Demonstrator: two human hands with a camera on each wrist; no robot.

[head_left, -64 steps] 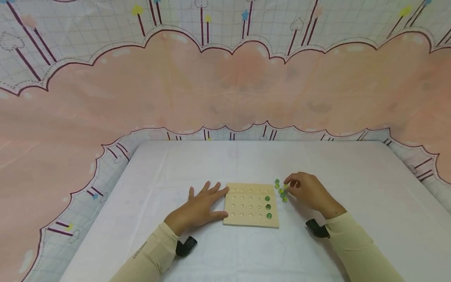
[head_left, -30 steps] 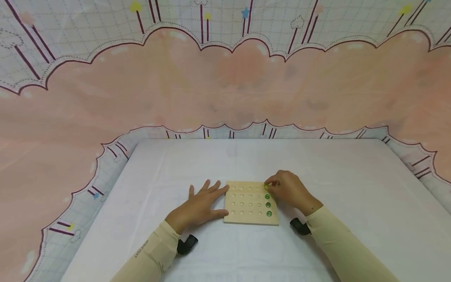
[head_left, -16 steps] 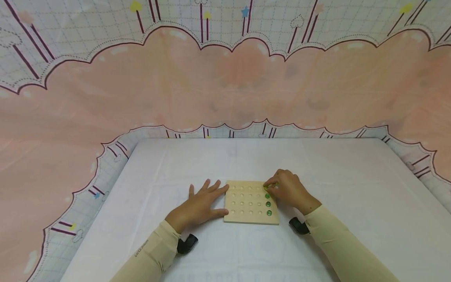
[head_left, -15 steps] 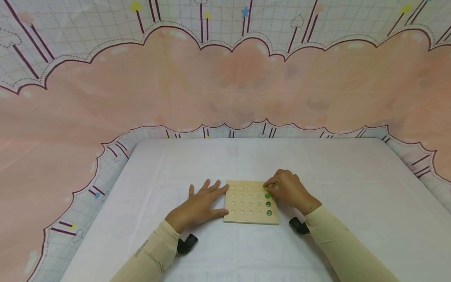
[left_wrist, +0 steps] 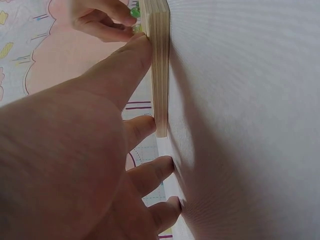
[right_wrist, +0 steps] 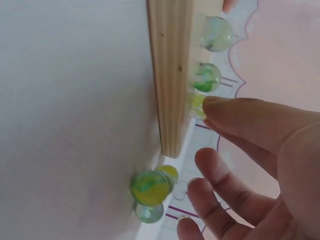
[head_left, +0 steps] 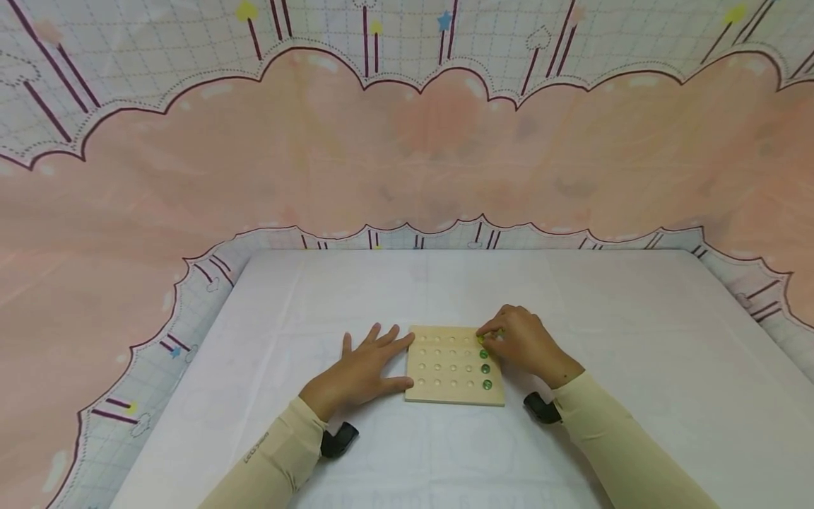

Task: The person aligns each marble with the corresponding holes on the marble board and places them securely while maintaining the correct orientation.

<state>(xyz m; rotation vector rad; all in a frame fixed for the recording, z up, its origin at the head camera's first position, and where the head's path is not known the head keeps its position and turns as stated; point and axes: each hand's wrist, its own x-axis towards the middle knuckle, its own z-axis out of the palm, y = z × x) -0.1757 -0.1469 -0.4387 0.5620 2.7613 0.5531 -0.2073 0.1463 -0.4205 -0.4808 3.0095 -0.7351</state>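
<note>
A square wooden board (head_left: 444,396) with rows of shallow round hollows lies flat on the white-covered table. Down its right column sit green marbles (head_left: 486,369). At the far right corner hollow my right hand (head_left: 526,344) pinches a yellow-green marble (right_wrist: 198,106) between thumb and forefinger, its other fingers loosely bent. My left hand (head_left: 356,375) is spread, thumb and forefinger touching the board's left edge; in the left wrist view two other fingertips (left_wrist: 167,164) rest on the table.
Several loose marbles (right_wrist: 151,188) lie on the table just beyond the board's right side, mostly hidden behind my right hand in the head view. A patterned cloth (head_left: 407,162) hangs behind the table. Each wrist carries a black camera (head_left: 339,440).
My right hand has moved left from the loose marbles to the board's far right corner, bringing the yellow-green marble. During the last second it barely shifts. The left hand stays in place.
</note>
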